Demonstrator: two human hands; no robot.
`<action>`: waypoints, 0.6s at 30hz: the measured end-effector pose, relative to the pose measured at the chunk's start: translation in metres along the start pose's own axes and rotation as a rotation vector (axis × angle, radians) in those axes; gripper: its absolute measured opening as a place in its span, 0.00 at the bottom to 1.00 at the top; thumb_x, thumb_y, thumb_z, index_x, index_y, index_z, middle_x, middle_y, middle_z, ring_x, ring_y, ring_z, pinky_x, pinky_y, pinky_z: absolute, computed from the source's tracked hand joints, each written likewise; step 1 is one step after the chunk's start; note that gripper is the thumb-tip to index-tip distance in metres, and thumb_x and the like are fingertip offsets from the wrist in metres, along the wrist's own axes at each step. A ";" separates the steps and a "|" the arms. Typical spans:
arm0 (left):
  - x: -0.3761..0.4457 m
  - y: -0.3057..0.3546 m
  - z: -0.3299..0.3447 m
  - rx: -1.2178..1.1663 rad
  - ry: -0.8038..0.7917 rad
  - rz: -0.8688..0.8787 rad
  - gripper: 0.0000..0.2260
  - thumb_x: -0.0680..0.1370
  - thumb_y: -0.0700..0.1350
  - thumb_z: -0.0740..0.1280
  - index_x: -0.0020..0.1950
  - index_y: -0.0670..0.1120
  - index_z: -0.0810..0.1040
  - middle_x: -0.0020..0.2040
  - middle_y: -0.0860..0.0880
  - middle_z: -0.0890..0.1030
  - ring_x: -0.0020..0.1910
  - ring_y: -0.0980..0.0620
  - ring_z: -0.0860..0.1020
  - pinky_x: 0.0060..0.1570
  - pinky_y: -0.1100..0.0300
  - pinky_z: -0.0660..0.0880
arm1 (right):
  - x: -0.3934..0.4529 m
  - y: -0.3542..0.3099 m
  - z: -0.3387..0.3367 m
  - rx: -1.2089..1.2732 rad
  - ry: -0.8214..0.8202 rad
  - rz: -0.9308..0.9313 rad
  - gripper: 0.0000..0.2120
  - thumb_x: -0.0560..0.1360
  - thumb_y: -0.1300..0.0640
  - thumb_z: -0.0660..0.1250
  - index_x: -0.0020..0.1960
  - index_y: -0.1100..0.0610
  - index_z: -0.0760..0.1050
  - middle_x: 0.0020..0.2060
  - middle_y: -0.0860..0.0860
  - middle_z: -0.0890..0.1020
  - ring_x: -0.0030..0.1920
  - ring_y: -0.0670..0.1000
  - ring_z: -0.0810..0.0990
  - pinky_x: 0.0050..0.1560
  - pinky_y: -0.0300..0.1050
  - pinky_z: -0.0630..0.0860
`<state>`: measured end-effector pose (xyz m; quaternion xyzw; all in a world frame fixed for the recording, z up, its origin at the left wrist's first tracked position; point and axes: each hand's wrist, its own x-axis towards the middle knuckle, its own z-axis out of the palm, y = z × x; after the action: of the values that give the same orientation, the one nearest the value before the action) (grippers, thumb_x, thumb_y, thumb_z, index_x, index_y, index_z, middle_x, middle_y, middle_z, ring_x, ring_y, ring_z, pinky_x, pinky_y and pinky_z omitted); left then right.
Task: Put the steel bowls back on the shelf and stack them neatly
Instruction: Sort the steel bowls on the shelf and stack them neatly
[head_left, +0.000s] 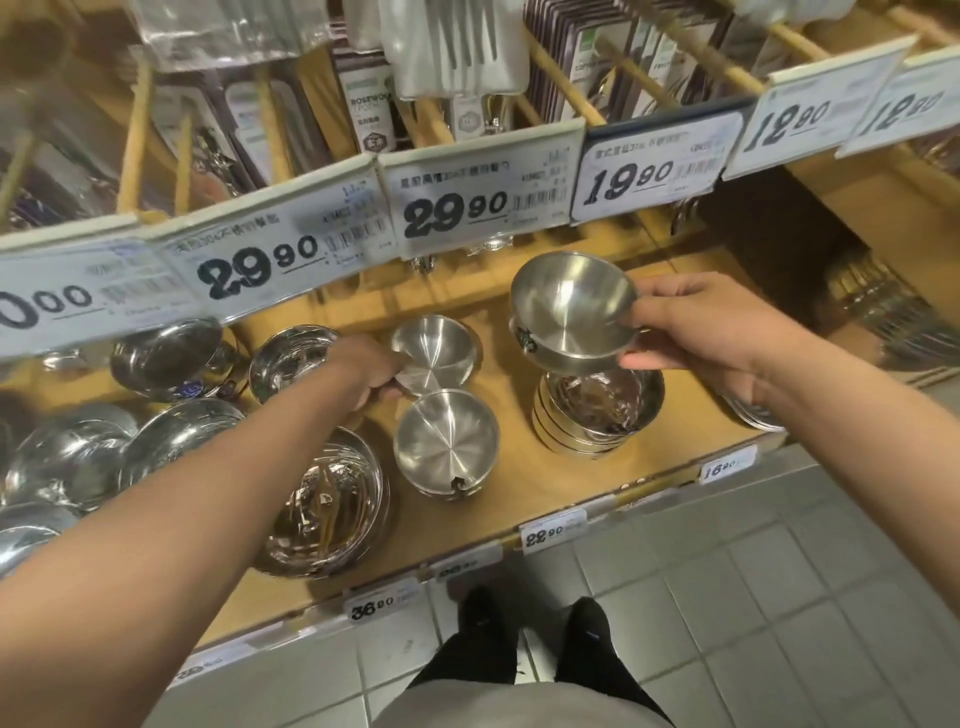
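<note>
Item: steel bowl (571, 312), small, brushed finish, thin-walled. I judge it light and rigid, not fragile but apt to dent or clang, and slick on its polished flanks; the rolled rim is the sure place to take hold. It is in the air, tilted mouth toward me, directly above the stack of bowls (597, 410) on the right of the shelf (691, 415), not yet nested.

My right hand (711, 327) pinches it at the right-hand rim, thumb over the top edge, fingers curled beneath.

Second item: rear bowl (434, 348), standing upright on the shelf, further back. My left hand (366, 371) grips its near-left rim with curled fingers; the fingertips are hidden behind the hand.

Third item: front bowl (447, 441), upright, touching or just before the rear one, just right of my left wrist; it seems to sit on others, so a short stack.

Surroundings: larger mirror-finish bowls (322, 504) to the left, under my left forearm; price tags (452, 208) on the shelf above.
</note>
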<state>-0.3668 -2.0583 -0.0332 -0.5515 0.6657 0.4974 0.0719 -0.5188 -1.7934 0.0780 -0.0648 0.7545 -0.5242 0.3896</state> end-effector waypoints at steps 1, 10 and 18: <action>-0.002 0.001 -0.006 -0.012 -0.002 0.008 0.10 0.78 0.34 0.70 0.57 0.32 0.77 0.41 0.37 0.83 0.34 0.44 0.82 0.38 0.50 0.85 | -0.001 0.001 0.002 0.002 -0.005 0.000 0.11 0.78 0.69 0.67 0.58 0.61 0.83 0.53 0.64 0.85 0.49 0.59 0.84 0.38 0.43 0.85; -0.071 0.006 -0.062 -0.164 -0.093 0.019 0.04 0.81 0.38 0.67 0.49 0.38 0.76 0.30 0.44 0.82 0.19 0.56 0.78 0.15 0.68 0.69 | -0.021 0.006 0.034 -0.028 -0.043 -0.023 0.12 0.74 0.72 0.70 0.56 0.64 0.78 0.44 0.62 0.85 0.35 0.54 0.87 0.32 0.44 0.84; -0.138 -0.002 -0.082 -0.080 -0.061 0.025 0.06 0.81 0.38 0.64 0.46 0.37 0.75 0.24 0.47 0.80 0.19 0.55 0.76 0.17 0.66 0.69 | -0.029 0.009 0.047 -0.251 -0.171 -0.100 0.08 0.77 0.69 0.69 0.53 0.63 0.83 0.43 0.62 0.87 0.37 0.54 0.86 0.33 0.41 0.84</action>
<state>-0.2751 -2.0274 0.0953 -0.5303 0.6497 0.5410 0.0639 -0.4651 -1.8099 0.0789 -0.1952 0.7739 -0.4370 0.4147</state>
